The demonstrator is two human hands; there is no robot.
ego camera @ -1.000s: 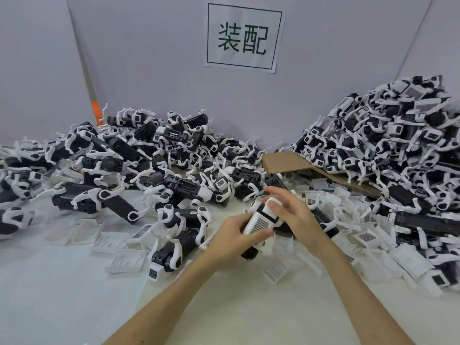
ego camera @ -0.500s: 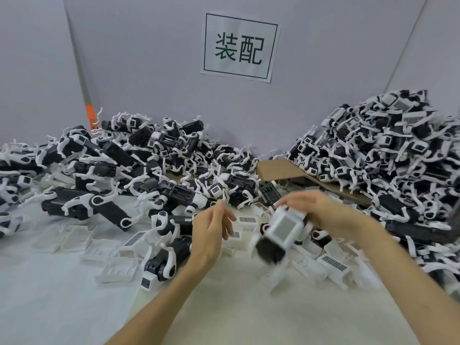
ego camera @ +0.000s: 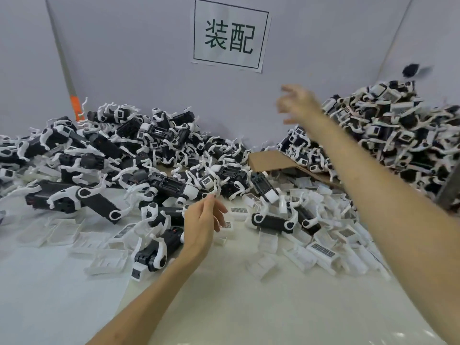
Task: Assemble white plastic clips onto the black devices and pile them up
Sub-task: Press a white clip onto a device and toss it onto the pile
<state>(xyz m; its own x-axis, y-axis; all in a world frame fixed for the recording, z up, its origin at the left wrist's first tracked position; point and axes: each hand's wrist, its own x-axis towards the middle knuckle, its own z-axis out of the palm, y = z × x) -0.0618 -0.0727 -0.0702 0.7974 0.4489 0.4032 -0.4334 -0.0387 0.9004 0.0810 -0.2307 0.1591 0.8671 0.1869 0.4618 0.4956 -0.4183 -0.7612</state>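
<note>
A black device with its white clip (ego camera: 412, 70) is in mid-air, blurred, above the tall pile of clipped devices (ego camera: 388, 135) at the right. My right hand (ego camera: 296, 103) is raised beside that pile, fingers spread and blurred, holding nothing. Lower down, my left hand (ego camera: 202, 221) hovers over the table with relaxed fingers and nothing in it, next to black devices (ego camera: 159, 252) lying at the centre. Loose white clips (ego camera: 321, 250) are scattered across the table to the right of it. A long heap of black devices (ego camera: 104, 155) fills the left and back.
A brown cardboard sheet (ego camera: 271, 160) sticks out from under the right pile. White trays or clip pieces (ego camera: 94, 242) lie at the left front. A grey wall with a paper sign (ego camera: 229, 33) closes the back. The white table (ego camera: 224, 307) runs to the front.
My right hand swung up and right from the table centre and let go of the clipped device, which now flies toward the right pile. My left hand released it and stayed low.
</note>
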